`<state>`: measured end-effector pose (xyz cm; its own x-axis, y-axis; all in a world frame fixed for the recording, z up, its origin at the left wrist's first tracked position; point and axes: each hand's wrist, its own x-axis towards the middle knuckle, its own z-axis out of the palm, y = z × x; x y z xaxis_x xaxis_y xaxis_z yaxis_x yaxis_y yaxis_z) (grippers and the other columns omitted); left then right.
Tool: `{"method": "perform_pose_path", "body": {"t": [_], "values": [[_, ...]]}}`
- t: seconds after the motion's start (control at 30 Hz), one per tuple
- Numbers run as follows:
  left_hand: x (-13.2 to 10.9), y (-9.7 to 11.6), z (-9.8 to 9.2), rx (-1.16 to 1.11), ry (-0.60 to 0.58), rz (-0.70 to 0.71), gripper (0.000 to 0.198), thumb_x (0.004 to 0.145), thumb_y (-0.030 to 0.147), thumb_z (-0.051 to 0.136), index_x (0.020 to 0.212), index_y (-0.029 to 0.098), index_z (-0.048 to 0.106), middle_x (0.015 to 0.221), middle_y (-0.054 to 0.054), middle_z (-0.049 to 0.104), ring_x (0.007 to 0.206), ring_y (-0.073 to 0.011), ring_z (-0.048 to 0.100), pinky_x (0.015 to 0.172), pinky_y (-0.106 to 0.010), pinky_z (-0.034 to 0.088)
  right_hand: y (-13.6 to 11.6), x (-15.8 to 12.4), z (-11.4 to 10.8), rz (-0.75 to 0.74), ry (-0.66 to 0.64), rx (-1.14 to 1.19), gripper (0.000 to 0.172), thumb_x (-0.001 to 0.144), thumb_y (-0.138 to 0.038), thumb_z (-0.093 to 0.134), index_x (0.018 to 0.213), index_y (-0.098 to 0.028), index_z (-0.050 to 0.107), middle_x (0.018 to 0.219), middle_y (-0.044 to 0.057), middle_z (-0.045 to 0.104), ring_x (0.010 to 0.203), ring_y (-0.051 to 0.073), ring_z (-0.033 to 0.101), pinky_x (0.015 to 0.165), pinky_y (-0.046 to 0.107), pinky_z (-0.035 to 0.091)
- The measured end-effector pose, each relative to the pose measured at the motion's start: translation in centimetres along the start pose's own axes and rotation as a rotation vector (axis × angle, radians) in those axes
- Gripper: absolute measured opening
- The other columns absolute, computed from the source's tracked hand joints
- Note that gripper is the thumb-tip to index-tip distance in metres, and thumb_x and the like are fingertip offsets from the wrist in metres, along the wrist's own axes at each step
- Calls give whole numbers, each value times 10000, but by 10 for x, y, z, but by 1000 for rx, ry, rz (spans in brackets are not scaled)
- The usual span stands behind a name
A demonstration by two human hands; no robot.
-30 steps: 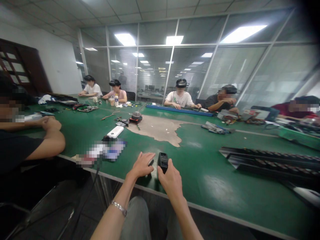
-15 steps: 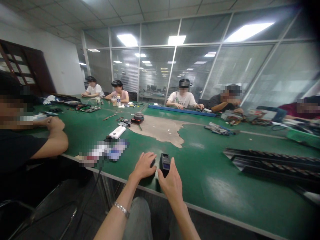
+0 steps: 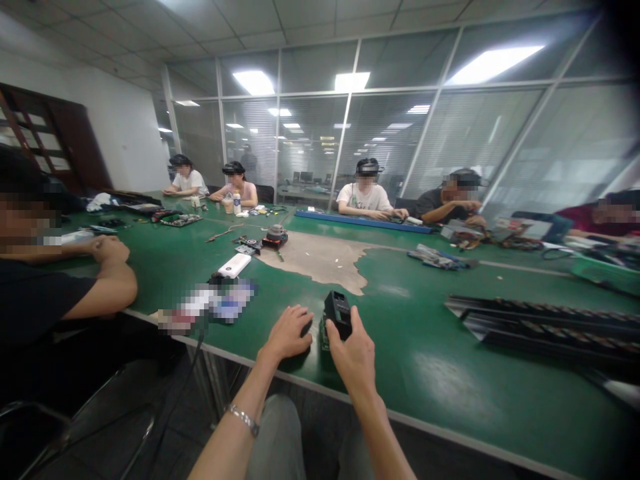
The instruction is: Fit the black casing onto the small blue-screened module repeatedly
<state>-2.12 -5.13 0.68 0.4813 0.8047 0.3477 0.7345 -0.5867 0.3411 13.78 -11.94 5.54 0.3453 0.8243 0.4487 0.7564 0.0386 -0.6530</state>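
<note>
In the head view my right hand (image 3: 354, 350) grips a black plastic casing (image 3: 339, 312) between thumb and fingers. The casing is tilted, with square openings in its upper end. Below its left side shows a green circuit board (image 3: 325, 335); whether the two still touch I cannot tell. Just to the left, my left hand (image 3: 287, 333) lies on the table with its fingers curled over a small black piece (image 3: 307, 328), mostly hidden by the hand.
The green table (image 3: 400, 360) has a torn bare patch (image 3: 320, 260) ahead. A white power bank-like box (image 3: 235, 265) lies to the left, long black metal strips (image 3: 540, 327) to the right. Several people sit around the table, one close at my left (image 3: 107, 267).
My right hand has raised and tilted the black casing, shifting slightly right. Green circuit board now shows below it. My left hand has hardly moved.
</note>
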Motion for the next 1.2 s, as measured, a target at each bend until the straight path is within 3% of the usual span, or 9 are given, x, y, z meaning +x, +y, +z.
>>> {"method": "perform_pose_path", "body": {"t": [0.2,0.33,0.47,0.7,1.2], "values": [[0,4,-4,26,-22,5,504,799,284,544,1301,243,541,1431,-47,455,1344,-243,366,1165,-443,211,36,1,-17,21,56,-73,760,829,-480,489,1423,-26,347,1381,224,476,1259,326,482,1026,411,385],[1,6,-6,49,-40,3,489,800,279,544,1288,245,554,1433,-53,452,1336,-244,379,1156,-449,224,68,-8,-15,91,41,-180,758,833,-477,471,1422,-17,343,1354,241,496,1214,344,518,977,430,419],[1,6,-6,64,-40,15,490,812,292,544,1299,234,549,1438,-63,448,1338,-244,377,1151,-440,232,84,-16,-10,87,36,-200,754,835,-477,460,1423,-20,341,1342,241,506,1203,338,526,968,427,426],[0,7,-7,75,-24,30,475,812,284,553,1283,221,562,1426,-72,464,1327,-239,393,1147,-419,244,90,-21,-9,-86,169,-175,889,800,-579,478,1408,49,312,1399,277,413,1288,356,410,1065,452,325],[0,7,-3,48,21,13,417,858,301,535,1262,211,582,1399,-81,493,1316,-241,411,1143,-427,261,82,-27,-16,18,96,-233,834,844,-559,459,1467,-53,230,1381,217,466,1185,332,513,961,414,402]]}}
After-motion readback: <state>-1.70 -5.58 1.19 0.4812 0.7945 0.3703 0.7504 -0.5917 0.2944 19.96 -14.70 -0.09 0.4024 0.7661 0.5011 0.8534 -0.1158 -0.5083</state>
